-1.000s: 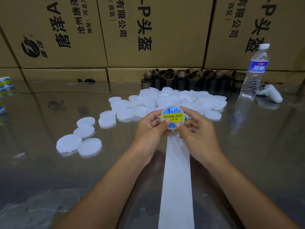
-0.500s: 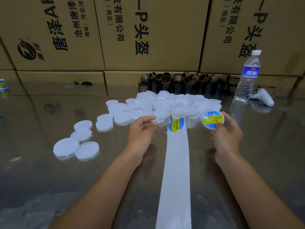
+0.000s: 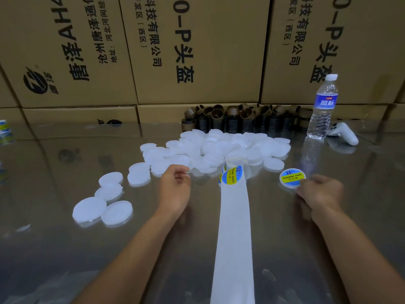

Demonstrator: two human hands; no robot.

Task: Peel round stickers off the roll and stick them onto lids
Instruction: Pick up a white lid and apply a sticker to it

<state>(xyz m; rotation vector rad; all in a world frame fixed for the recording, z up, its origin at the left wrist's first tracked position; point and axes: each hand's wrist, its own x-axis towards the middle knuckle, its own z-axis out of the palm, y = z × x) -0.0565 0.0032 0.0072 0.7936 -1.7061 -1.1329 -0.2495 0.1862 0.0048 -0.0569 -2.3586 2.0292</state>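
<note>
**Right hand (image 3: 321, 191).** The grip is clamped on the labelled lid (image 3: 292, 178), with the fingertips pinching its near-right rim. The lid is low over the counter (image 3: 65, 249), to the right of the middle. Whether it touches the surface cannot be told. Its sticker is blue and yellow and reads "SOLDERING PASTE". The smaller print beneath is too small to read.

**Left hand (image 3: 175, 191).** The back of the hand faces the camera. The fingers curl out of view at the near-left margin of the lid pile (image 3: 230, 148). Whether the grip is closed on a lid or on nothing cannot be told.

**Sticker roll (image 3: 236, 164).** It stands at the near side of the pile, about mid-counter. Its outline is hard to separate from the white lids behind it, and its own backing strip (image 3: 235, 227) covers its front. The strip runs from the roll straight towards the near edge and is cut off by the bottom of the frame. One sticker (image 3: 231, 177) sits on the strip just below the roll. Another behind it shows only as a blue sliver on the left.

**Loose lids (image 3: 117, 212).** Several blank white lids lie apart from the pile, towards the left edge.

**Far edge.**
- A row of brown cardboard cores (image 3: 241, 119) stands behind the pile.
- A water bottle (image 3: 324, 106) stands to the right of the cores, with a white controller (image 3: 344, 133) just beside it.
- Cardboard boxes (image 3: 197, 51) form the wall behind, and their tops are cut off.

**Left edge.** Blue-and-yellow items (image 3: 4, 128) are cropped by the frame and cannot be identified.
</note>
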